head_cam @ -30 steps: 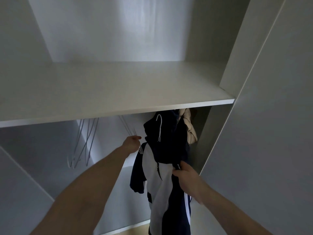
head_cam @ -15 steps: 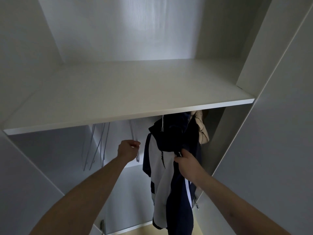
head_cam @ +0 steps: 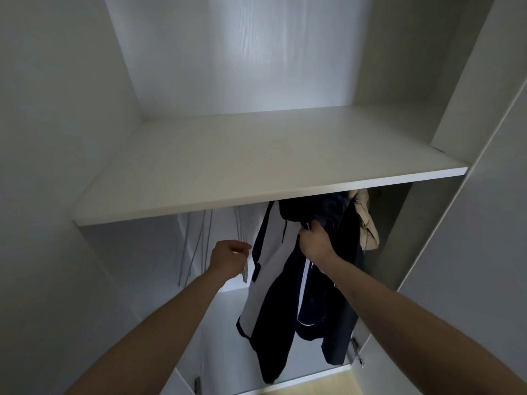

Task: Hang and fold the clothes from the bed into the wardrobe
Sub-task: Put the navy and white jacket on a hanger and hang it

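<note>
A navy and white jacket [head_cam: 273, 280] hangs inside the white wardrobe, below the shelf [head_cam: 256, 172]. My right hand [head_cam: 315, 240] grips the jacket's front high up, near the collar. My left hand [head_cam: 229, 258] is just left of the jacket, with its fingers curled round a thin wire hanger [head_cam: 242, 240] that hangs from the hidden rail. A beige garment [head_cam: 368, 223] hangs behind the jacket at the right. The rail and the jacket's own hanger are hidden by the shelf.
Several bare wire hangers [head_cam: 196, 246] hang at the left of the compartment. The wardrobe's right panel [head_cam: 470, 223] stands close beside the jacket. A hinge [head_cam: 358, 354] shows at the lower right, and a strip of wooden floor [head_cam: 313, 386] lies below.
My right hand has slid up the jacket from its middle to the collar area. My left hand has stayed at the wire hanger. The view has tilted so more of the shelf's top shows.
</note>
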